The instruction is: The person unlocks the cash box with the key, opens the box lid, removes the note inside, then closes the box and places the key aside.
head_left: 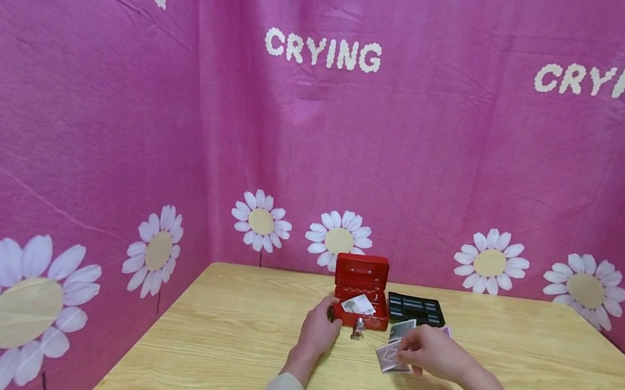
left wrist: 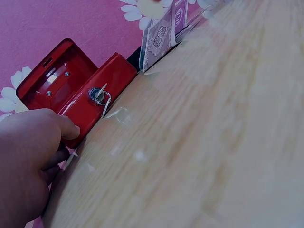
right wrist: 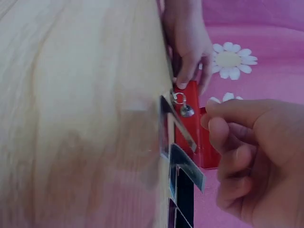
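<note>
A small red cash box (head_left: 359, 321) stands on the table with its lid up. A pale banknote (head_left: 359, 304) lies inside. Keys on a ring (left wrist: 101, 98) hang from the lock at its front. My left hand (head_left: 320, 324) grips the box's left front corner, thumb on the front face; the other fingers are partly hidden. My right hand (head_left: 435, 353) is over the folded banknotes to the right of the box, fingers loosely curled. In the right wrist view, no note shows between its fingers. The nearest note (head_left: 391, 357) is brownish purple; a greenish one (head_left: 402, 330) stands behind it.
A black compartment tray (head_left: 417, 308) lies right of the box, behind the folded notes. A purple note edge (head_left: 447, 331) peeks out past my right hand. The wooden table (head_left: 224, 335) meets a pink cloth (head_left: 403, 165) with printed daisies at the back and left.
</note>
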Tool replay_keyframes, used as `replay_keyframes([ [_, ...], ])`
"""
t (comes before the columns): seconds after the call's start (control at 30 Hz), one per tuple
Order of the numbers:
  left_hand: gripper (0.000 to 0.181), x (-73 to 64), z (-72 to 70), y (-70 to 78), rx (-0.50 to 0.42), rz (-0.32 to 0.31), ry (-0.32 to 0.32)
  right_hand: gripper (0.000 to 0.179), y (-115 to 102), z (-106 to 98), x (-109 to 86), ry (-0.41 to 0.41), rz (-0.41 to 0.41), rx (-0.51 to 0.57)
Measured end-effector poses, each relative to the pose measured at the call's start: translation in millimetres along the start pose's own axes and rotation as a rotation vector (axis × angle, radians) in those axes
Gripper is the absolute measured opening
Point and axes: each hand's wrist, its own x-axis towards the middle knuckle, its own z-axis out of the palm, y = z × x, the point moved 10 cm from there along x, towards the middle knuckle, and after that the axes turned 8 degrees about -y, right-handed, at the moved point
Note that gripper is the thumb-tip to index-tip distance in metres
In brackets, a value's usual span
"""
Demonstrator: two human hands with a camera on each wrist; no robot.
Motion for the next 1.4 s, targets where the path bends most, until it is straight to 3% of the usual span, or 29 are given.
replay_keyframes([
  [0.1,0.041,0.3,-0.7,-0.6,0.003,0.004,0.0,0.007,-4,4,3.8,-0.003,-0.014,-0.044],
  [0.37,0.042,0.9,-1.1,-2.0,-0.005,0.012,0.002,0.01,-15,10,13.2,0.059,-0.033,-0.303],
  [0.6,0.042,1.3,-2.1,-3.0,-0.007,0.0,-0.002,0.008,-10,9,18.2,0.133,0.136,-0.394],
  [0.73,0.042,2.6,-3.5,-2.7,-0.006,0.004,0.003,0.008,-11,0,24.6,0.174,0.192,-0.366],
  [0.9,0.041,2.7,-2.3,-3.1,-0.007,0.007,0.005,0.005,-9,-12,36.1,0.212,0.198,-0.258],
  [1.1,0.042,3.3,2.9,-5.5,-0.01,-0.011,-0.016,0.005,6,-22,42.8,0.28,0.181,-0.198],
  [1.4,0.042,2.8,-0.1,-2.3,0.012,0.012,0.008,0.01,28,-27,59.4,0.339,0.195,-0.117],
])
